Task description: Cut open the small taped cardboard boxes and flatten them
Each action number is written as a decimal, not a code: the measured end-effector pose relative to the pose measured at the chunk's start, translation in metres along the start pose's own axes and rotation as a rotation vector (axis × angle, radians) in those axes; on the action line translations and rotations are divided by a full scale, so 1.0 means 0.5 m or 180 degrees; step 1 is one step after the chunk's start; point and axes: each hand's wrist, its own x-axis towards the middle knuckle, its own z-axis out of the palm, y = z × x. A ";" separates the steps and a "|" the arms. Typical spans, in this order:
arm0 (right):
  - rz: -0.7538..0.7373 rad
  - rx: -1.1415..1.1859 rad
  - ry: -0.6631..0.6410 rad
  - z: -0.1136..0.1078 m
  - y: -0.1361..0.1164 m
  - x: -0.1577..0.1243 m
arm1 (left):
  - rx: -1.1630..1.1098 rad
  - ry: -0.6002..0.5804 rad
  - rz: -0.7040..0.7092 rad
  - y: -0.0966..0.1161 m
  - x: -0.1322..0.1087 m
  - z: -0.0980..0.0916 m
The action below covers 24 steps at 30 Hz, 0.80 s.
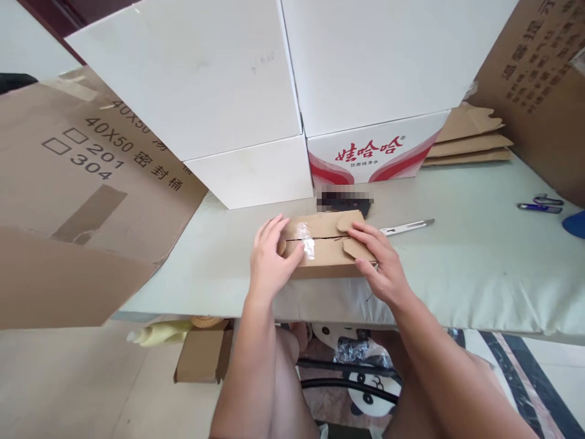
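Observation:
A small brown cardboard box (326, 270) lies on the pale cloth-covered table, with a strip of clear tape across the seam on its top. My left hand (270, 259) grips its left end, fingers over the far edge and thumb on top near the tape. Around the right end, my right hand (381, 259) holds the box, its fingers against two raised cardboard tabs. Just right of that hand lies a slim, silvery knife-like tool (409, 227). Behind the box is a dark flat object (350, 207), partly blurred out.
White boxes (249, 174) and a red-and-white printed carton (370, 152) stand stacked at the back. Large brown cartons (132, 256) flank both sides. Folded cardboard (470, 146) and pens (539, 208) lie at right. Below the table edge sits an open brown box (200, 356).

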 end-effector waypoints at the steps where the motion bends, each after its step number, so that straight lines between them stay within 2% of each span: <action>1: 0.0000 0.0047 -0.0007 0.000 0.001 0.001 | 0.0140 -0.0194 0.0165 0.003 -0.003 -0.004; 4: 0.0129 0.0218 0.0017 0.006 0.004 0.002 | 0.0464 -0.0793 0.0463 0.010 -0.009 -0.015; 7: 0.0402 0.0529 0.0058 0.018 0.014 -0.004 | 0.0647 -0.0966 0.0457 0.006 -0.008 -0.021; 10: 0.0769 0.1094 0.0177 0.026 0.032 -0.015 | 0.0573 -0.0791 0.0388 -0.024 -0.007 -0.032; 13: 0.1191 0.1326 0.0178 0.029 0.047 -0.025 | 0.0151 -0.0458 0.0176 -0.073 -0.012 -0.053; 17: 0.1439 0.1221 -0.0291 0.050 0.049 -0.032 | -0.0687 0.0140 -0.0274 -0.134 -0.022 -0.065; 20: 0.1330 0.1181 -0.0664 0.081 0.044 -0.030 | -0.1441 0.0399 -0.0651 -0.153 -0.028 -0.033; 22: 0.1212 0.1084 -0.0763 0.097 0.044 -0.024 | -0.2073 0.0256 -0.1229 -0.147 -0.032 0.006; 24: 0.1068 0.0961 -0.0691 0.098 0.045 -0.015 | -0.2267 0.0093 -0.1518 -0.129 -0.033 0.046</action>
